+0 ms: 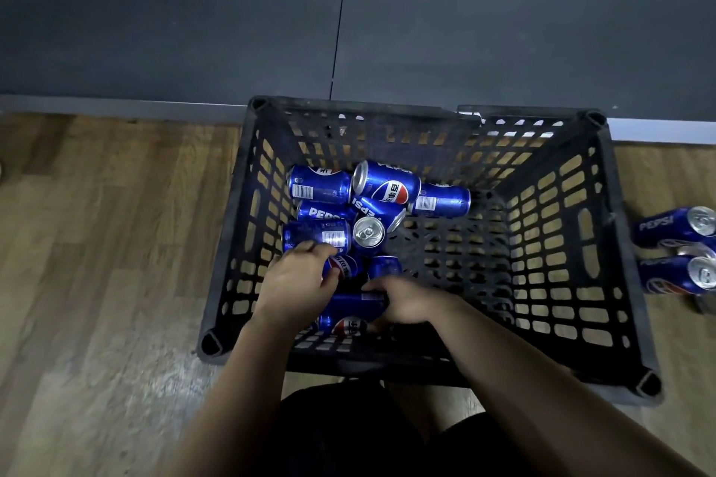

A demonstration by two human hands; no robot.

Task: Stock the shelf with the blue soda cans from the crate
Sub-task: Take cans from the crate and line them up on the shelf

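The left hand point(298, 279) curls round a logo can point(343, 267) in the left half of the black crate point(620, 244), which stands on the wood floor point(97, 244). Beyond it a pile point(387, 186) of blue cans lies jumbled. The right hand point(403, 300) grips a lying can point(354, 308) near the crate's near wall. Right of the crate, loose cans point(674, 228) lie on the floor. The dark shelf point(503, 50) runs behind.

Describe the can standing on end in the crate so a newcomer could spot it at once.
Start at the black slatted crate on the wood floor, where blue cans are heaped in its left half. In the heap's middle, just beyond the left hand, stands the upright can. It alone turns its silver lid and pull tab up at the camera; its neighbours lie on their sides.
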